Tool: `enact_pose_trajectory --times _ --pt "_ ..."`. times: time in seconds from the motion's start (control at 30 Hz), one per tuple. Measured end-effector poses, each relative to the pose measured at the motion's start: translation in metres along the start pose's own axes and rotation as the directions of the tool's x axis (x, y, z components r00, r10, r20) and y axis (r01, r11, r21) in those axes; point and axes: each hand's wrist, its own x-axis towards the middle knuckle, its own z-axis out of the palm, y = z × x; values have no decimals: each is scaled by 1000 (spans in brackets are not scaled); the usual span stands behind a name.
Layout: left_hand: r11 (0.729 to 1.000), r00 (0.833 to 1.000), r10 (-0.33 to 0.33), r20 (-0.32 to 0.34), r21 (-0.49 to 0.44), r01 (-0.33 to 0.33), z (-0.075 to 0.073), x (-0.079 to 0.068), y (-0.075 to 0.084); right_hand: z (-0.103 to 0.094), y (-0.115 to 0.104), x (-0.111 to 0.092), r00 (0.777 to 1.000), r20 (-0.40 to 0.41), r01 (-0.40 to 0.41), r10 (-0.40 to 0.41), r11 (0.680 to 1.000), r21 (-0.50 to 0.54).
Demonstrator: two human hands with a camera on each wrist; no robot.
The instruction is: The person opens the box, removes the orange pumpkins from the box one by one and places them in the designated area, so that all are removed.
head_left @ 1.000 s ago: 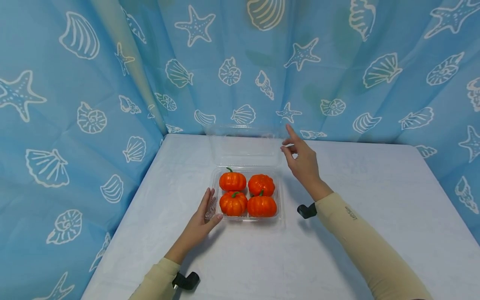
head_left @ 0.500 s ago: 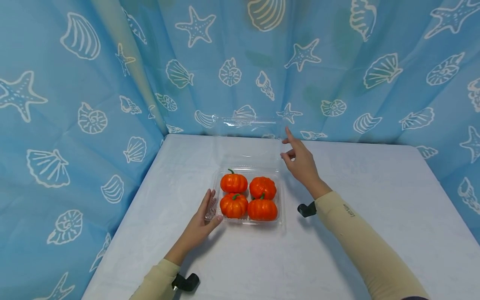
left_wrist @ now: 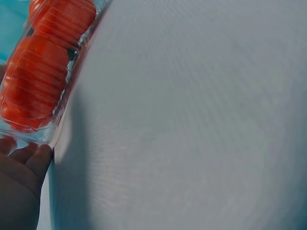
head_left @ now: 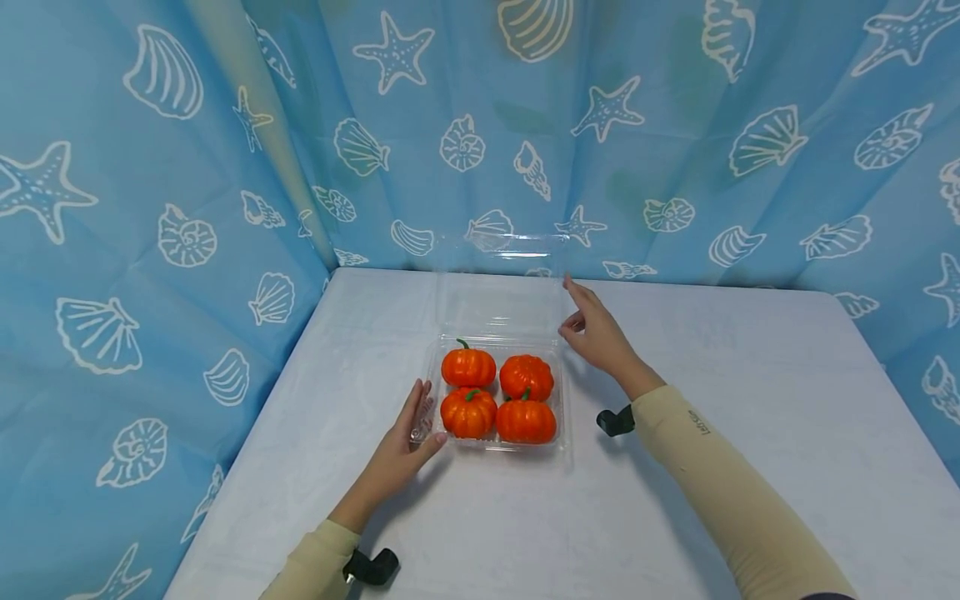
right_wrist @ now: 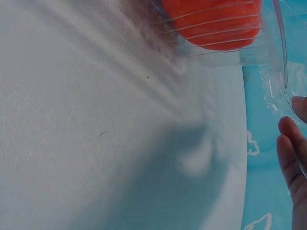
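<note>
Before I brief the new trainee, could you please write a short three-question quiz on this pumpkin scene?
1. How many orange pumpkins sit in the clear clamshell container?
2. True or false: the container's lid is closed over them.
3. Which hand rests flat against the container's side: A) left hand B) right hand?

Key: 1. Four. 2. False; it stands raised at the back, with the right hand's fingertips at its edge. 3. A.

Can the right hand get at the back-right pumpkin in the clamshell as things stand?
Probably yes: the lid stands open behind the tray, so the back-right pumpkin lies uncovered, and the right hand hovers just beside it with nothing between.
</note>
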Motion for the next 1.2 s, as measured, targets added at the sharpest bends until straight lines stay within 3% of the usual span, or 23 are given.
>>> enact_pose_trajectory --times 0.23,0.77,1.2 --pt "1000 1000 -3 1 11 3 0 0 -1 4 9 0 995 70 -70 70 998 1" --pt "1000 1000 -9 4 8 9 0 0 -1 10 17 -3 960 176 -225 220 974 9" --pt "1000 1000 -10 3 -5 10 0 -1 -3 9 15 -8 961 140 -243 238 970 21"
